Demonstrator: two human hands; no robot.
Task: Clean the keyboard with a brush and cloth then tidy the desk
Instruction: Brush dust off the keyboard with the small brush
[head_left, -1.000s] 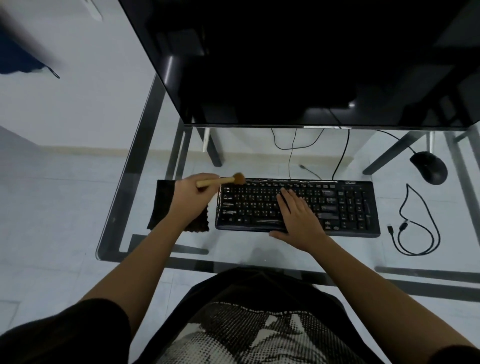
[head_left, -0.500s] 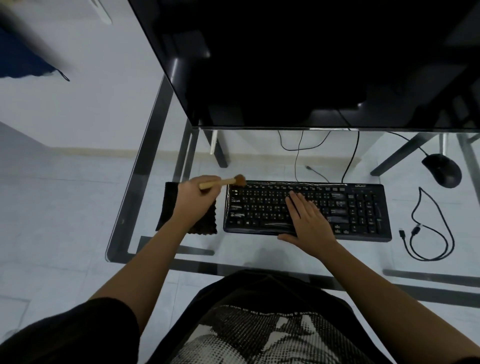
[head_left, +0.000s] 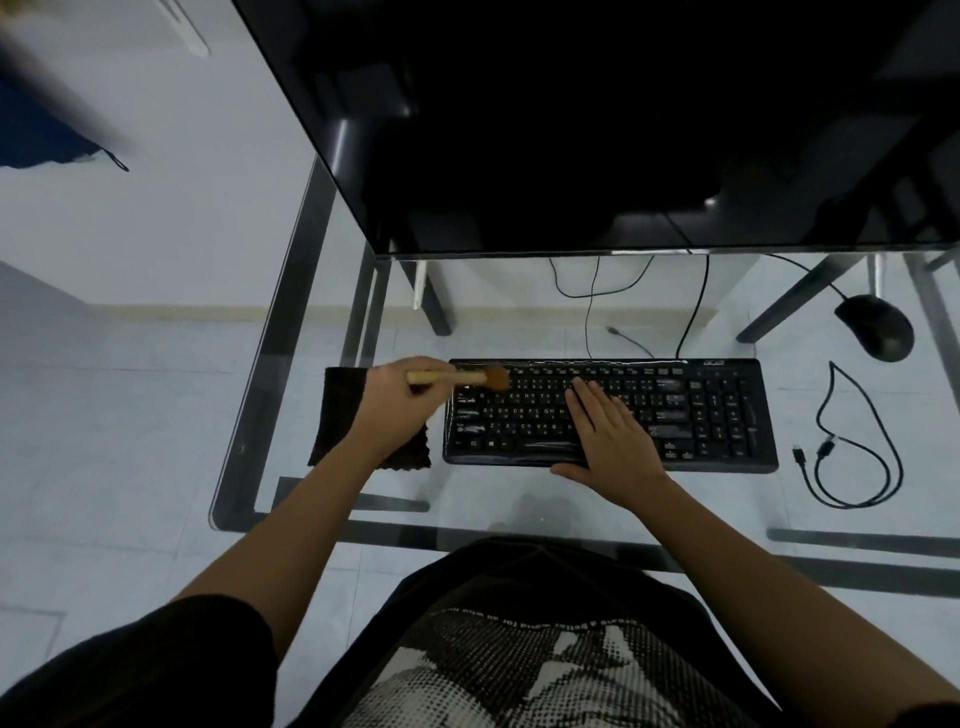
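Note:
A black keyboard (head_left: 711, 415) lies on the glass desk (head_left: 493, 499) in front of me. My left hand (head_left: 395, 405) grips a small wooden brush (head_left: 467, 378), whose brown bristles rest over the keyboard's top left corner. A dark cloth (head_left: 337, 415) lies flat just left of the keyboard, partly hidden under my left wrist. My right hand (head_left: 608, 441) lies flat with fingers spread on the middle keys, holding the keyboard down.
A large black monitor (head_left: 597, 124) overhangs the back of the desk. A black mouse (head_left: 878, 327) sits at the back right. A looped black cable (head_left: 852, 447) lies right of the keyboard. The desk's dark metal frame (head_left: 270, 364) shows through the glass.
The brush head has shifted slightly right and down onto the keyboard's top left keys. My right hand stays pressed on the keys; the view has shifted a little.

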